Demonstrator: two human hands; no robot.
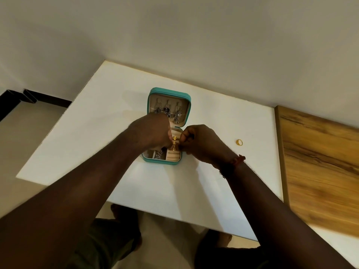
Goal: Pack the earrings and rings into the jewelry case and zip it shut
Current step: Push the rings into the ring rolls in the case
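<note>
Right hand pinches gold ring above jewelry case.

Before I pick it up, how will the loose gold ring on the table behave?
The gold ring is small and thin, so probably light and fiddly to pinch. Its round band may roll if tipped on edge, and it likely slides on the smooth table.

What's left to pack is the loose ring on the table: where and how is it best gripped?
Pinch the ring across its band's outer sides with thumb and forefinger, coming from above. It lies alone on the table, right of the case, its hole facing roughly upward, so nothing blocks a downward reach. The right hand is nearer.
</note>
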